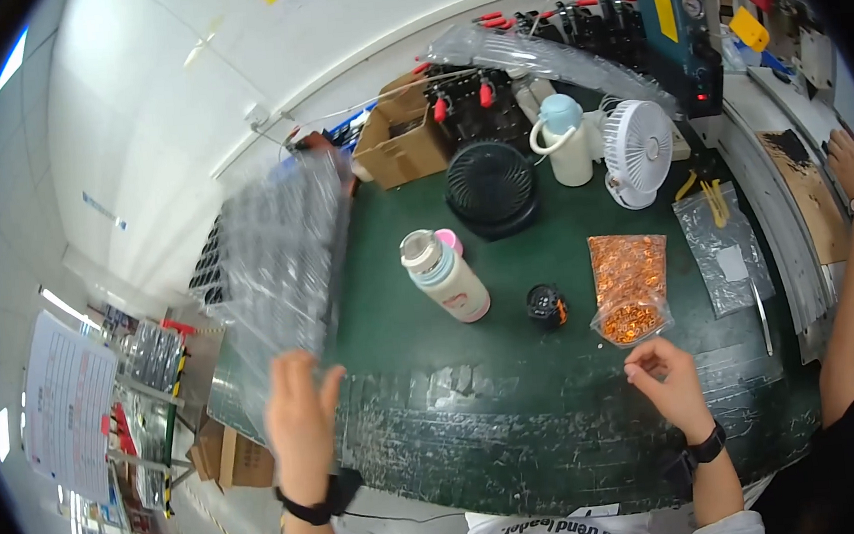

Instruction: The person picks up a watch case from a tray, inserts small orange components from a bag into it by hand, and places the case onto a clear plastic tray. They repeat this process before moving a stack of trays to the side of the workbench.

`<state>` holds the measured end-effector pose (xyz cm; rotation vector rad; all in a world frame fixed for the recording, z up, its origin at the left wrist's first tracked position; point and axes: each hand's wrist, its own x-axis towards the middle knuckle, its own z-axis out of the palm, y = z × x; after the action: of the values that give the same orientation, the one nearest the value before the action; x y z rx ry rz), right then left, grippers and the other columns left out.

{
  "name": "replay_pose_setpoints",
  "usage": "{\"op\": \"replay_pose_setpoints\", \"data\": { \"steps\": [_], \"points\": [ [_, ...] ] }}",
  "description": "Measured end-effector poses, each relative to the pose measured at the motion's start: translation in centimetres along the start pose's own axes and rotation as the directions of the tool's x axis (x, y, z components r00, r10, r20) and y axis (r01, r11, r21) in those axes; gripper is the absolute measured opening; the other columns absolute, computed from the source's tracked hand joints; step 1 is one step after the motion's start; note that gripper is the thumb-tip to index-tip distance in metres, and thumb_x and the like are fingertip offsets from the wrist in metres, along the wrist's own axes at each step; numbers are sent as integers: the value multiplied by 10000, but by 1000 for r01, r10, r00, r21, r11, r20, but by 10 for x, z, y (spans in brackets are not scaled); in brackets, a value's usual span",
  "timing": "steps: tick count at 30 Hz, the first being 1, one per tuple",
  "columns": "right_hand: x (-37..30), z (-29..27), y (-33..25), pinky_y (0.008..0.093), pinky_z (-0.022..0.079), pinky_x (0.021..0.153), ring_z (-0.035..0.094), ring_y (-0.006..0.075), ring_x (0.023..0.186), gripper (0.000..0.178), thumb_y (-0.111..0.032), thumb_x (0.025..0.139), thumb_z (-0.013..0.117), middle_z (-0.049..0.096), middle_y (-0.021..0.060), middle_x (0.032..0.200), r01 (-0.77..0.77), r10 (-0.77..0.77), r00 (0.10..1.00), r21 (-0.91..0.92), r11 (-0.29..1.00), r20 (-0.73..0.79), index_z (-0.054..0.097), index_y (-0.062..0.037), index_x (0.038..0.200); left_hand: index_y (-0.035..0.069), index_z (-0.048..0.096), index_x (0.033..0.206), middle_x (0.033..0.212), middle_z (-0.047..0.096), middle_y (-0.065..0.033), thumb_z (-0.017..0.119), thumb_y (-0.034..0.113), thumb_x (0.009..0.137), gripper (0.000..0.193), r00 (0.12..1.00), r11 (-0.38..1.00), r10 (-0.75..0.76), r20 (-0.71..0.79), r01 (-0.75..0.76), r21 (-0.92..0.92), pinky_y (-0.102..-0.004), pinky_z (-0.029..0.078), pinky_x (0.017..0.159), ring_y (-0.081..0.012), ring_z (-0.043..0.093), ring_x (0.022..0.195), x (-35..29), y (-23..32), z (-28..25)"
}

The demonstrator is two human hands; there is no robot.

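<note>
My left hand (pixel 300 423) is raised with its fingers stretched up and the thumb apart. It is at the near end of a stack of black trays under clear plastic film (pixel 280 248); whether it touches the film I cannot tell. My right hand (pixel 669 380) is over the near right part of the table, its fingers curled toward the thumb in a pinch. Anything between those fingertips is too small to make out. Just beyond it lies an open clear bag of small orange-copper parts (pixel 631 281). A small round black container with orange bits (pixel 548 307) sits left of the bag.
On the green table (pixel 407 399) stand a cream bottle (pixel 454 285), a black fan (pixel 490 187), a white fan (pixel 636 150) and a blue-lidded bottle (pixel 566 146). Tweezers (pixel 761 316) lie by a clear bag (pixel 725 254). At right, another person's arm (pixel 848 304) reaches over a neighbouring bench.
</note>
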<state>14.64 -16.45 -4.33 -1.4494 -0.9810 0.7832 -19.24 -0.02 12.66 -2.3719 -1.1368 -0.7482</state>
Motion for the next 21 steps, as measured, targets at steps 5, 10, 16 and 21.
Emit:
{"op": "replay_pose_setpoints", "data": {
  "steps": [5, 10, 16, 21],
  "points": [
    [-1, 2, 0, 224, 489, 671, 621, 94, 724, 86, -16, 834, 643, 627, 23, 817, -8, 8, 1000, -18, 1000, 15, 599, -9, 908, 49, 504, 993, 974, 538, -156, 707, 170, 788, 313, 885, 945, -285, 369, 325, -50, -451, 474, 661, -386, 579, 848, -83, -8, 82],
    [0, 8, 4, 219, 486, 665, 619, 91, 719, 83, -24, 837, 646, 629, 23, 822, 13, -12, 1000, -26, 1000, 20, 601, -12, 906, 24, 507, 1045, 1007, 523, -163, 690, 255, 807, 379, 857, 989, -127, 500, 146, 1, -416, 514, 676, -369, 592, 866, -88, 2, 150],
    [6, -1, 9, 212, 482, 655, 618, 81, 724, 76, -41, 845, 651, 640, 15, 813, 2, -3, 1000, -59, 998, -30, 603, -15, 898, 40, 500, 1207, 1018, 574, -163, 697, 401, 781, 593, 870, 1000, 15, 493, -3, -25, -409, 530, 717, -353, 601, 903, -30, 84, 128],
    [4, -3, 2, 215, 485, 661, 619, 76, 727, 81, -41, 839, 657, 652, 19, 807, 27, -28, 999, -30, 999, -39, 612, -11, 900, 140, 459, 1290, 1071, 590, -224, 753, 303, 713, 668, 847, 906, 141, 513, 99, -412, -434, 518, 773, -385, 613, 931, 51, 152, 159]
  ]
}}
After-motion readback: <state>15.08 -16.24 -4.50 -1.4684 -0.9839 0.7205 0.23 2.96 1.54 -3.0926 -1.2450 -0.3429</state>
